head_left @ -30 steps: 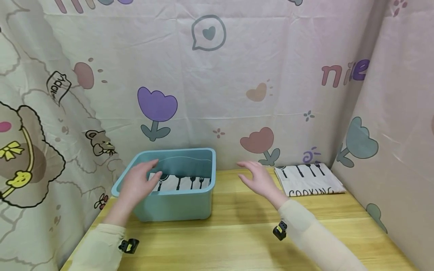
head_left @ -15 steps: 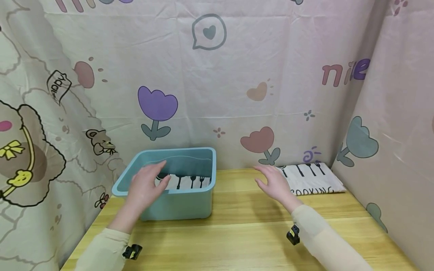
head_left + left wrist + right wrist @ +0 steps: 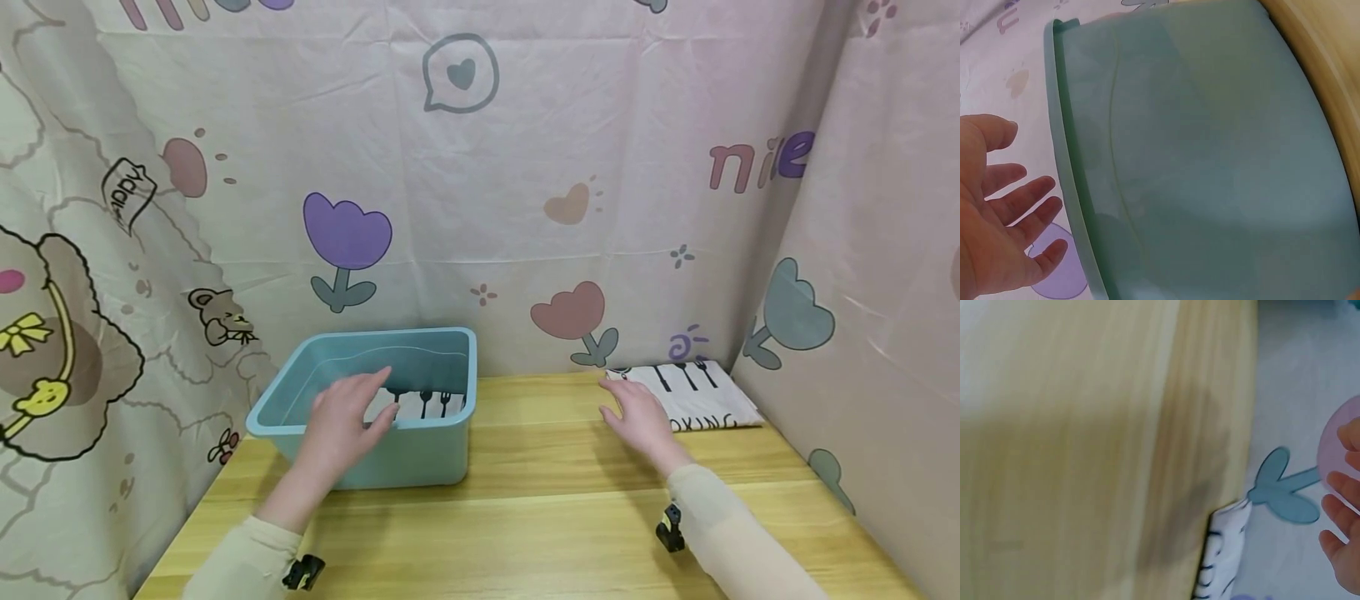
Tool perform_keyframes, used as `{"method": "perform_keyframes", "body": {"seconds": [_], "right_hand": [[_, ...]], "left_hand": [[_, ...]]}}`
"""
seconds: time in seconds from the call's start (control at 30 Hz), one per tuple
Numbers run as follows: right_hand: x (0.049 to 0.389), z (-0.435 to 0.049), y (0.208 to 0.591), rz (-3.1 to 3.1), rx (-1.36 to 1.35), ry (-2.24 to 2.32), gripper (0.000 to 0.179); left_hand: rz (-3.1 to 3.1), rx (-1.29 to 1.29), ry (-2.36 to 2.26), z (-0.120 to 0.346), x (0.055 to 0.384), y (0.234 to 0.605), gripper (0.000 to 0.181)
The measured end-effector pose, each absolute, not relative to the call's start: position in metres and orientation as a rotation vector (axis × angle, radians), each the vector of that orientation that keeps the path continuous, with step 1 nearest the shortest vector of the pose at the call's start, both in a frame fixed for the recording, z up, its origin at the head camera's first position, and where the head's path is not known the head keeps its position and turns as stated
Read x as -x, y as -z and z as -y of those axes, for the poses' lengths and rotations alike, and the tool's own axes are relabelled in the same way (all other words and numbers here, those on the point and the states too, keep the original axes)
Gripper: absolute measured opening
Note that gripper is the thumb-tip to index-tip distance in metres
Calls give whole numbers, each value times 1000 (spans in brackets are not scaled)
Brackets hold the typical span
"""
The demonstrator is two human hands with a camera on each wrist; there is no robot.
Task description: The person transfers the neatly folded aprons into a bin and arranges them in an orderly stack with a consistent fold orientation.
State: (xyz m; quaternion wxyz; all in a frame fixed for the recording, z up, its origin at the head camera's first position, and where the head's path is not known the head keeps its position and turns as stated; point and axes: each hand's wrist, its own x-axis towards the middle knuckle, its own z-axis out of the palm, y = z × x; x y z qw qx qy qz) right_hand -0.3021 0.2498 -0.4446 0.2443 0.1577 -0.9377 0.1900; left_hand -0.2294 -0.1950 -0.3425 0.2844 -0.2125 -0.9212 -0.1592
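A light-blue plastic bin (image 3: 397, 458) stands on the left of the table, with a white cloth (image 3: 408, 406) printed with dark utensils inside it. Over the bin's front rim hovers my left hand (image 3: 341, 429), fingers spread and nothing in them; the left wrist view shows its fingers (image 3: 1032, 206) beside the rim. On the right lies a folded white cloth (image 3: 705, 400) with utensil prints and "COOKING" lettering. My right hand (image 3: 641, 417) is held above that cloth's left end, fingers relaxed, holding nothing, and hides part of it. In the right wrist view, the same cloth (image 3: 1225, 550) shows at the bottom.
The wooden table (image 3: 510, 533) reaches back to a patterned curtain (image 3: 510, 183), which also hangs along both sides. Each wrist carries a small black camera, such as the right one (image 3: 670, 527).
My right hand has moved right, from beside the bin to over the folded cloth. My left hand has shifted right and slightly down across the bin's front. Bin and cloths have stayed put.
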Motion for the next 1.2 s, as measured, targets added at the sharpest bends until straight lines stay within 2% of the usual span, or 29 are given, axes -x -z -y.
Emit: {"method": "perform_keyframes", "body": {"seconds": [0.47, 0.7, 1.2], "right_hand": [[301, -287, 467, 2739, -258, -481, 47], [305, -301, 477, 2867, -202, -424, 54], [308, -316, 479, 3004, -243, -399, 45]], "left_hand": [[2323, 697, 403, 182, 224, 356, 51], [2243, 776, 411, 175, 219, 361, 51], [2137, 900, 480, 159, 216, 365, 52]]}}
